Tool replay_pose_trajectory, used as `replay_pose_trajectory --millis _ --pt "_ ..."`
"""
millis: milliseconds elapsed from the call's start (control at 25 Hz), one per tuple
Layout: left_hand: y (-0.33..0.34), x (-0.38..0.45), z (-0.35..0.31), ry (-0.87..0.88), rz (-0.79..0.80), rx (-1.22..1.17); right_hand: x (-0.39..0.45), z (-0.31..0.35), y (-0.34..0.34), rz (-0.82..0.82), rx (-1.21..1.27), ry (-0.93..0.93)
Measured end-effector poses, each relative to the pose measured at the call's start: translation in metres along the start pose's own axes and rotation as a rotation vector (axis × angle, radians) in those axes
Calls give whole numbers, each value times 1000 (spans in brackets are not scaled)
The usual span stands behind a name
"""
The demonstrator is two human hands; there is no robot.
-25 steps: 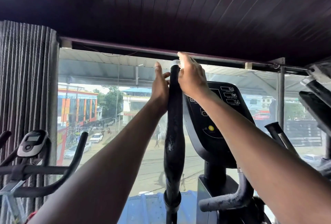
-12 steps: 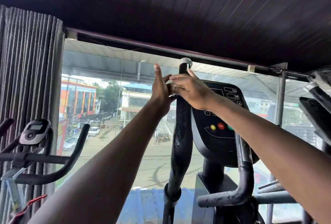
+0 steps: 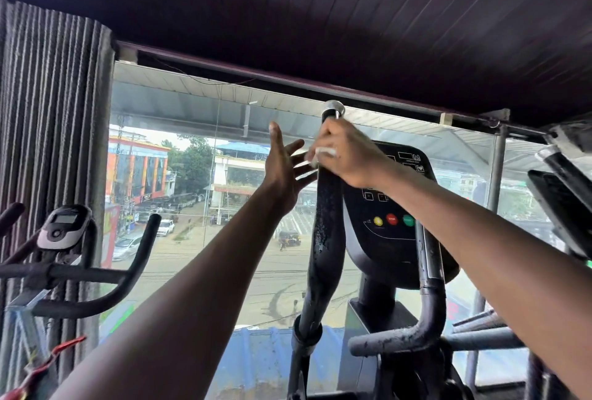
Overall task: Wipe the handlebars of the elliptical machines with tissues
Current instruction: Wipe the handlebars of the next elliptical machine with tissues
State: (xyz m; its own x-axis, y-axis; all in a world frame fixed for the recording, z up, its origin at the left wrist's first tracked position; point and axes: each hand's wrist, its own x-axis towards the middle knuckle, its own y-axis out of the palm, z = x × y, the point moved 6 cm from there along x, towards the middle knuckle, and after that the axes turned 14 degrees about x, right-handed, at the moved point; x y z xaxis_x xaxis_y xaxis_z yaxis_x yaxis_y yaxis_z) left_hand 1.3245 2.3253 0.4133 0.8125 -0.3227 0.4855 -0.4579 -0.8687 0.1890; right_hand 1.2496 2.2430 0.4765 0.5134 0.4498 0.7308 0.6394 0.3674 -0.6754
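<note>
- The tall black handlebar [image 3: 323, 239] of the elliptical stands upright in front of the big window [image 3: 224, 207], its silver cap [image 3: 333, 108] at the very top, and I take it as my landmark.
- The right hand [image 3: 349, 153] is wrapped round the handlebar just under the cap, fingers curled, with a scrap of white tissue [image 3: 325, 152] pinched against the bar; only a small edge of the tissue shows beneath the fingers.
- The left hand [image 3: 285, 172] is held up just left of the handlebar, palm toward it, fingers spread and straight, holding nothing; the fingertips come close to the bar, but I cannot tell whether they touch it.
- The handlebar's black coating looks worn and flecked along its middle stretch.
- Just right of the handlebar sits the machine's dark console [image 3: 390, 207], with a yellow, a red and a green button in a row.
- Lower right of the handlebar, a shorter curved grip [image 3: 394, 340] sticks out toward me, its surface also flecked.
- Well left of the handlebar stands an exercise bike [image 3: 64, 268] with a small grey display, next to a ribbed grey curtain [image 3: 48, 143].
- Behind the handlebar, through the glass, a street with parked cars and buildings shows.
</note>
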Motion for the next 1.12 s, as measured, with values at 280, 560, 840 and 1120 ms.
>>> replay_pose_trajectory --millis 280,560,840,1120 --pt "6 -10 3 -13 -5 -21 -27 16 9 -86 64 22" --pt "14 -26 12 -45 23 -68 -38 20 2 -346 98 139" --pt "1 -29 17 -55 12 -79 -56 31 -5 -305 149 168" --pt "4 -39 23 -77 38 -94 -89 57 15 -217 148 -24"
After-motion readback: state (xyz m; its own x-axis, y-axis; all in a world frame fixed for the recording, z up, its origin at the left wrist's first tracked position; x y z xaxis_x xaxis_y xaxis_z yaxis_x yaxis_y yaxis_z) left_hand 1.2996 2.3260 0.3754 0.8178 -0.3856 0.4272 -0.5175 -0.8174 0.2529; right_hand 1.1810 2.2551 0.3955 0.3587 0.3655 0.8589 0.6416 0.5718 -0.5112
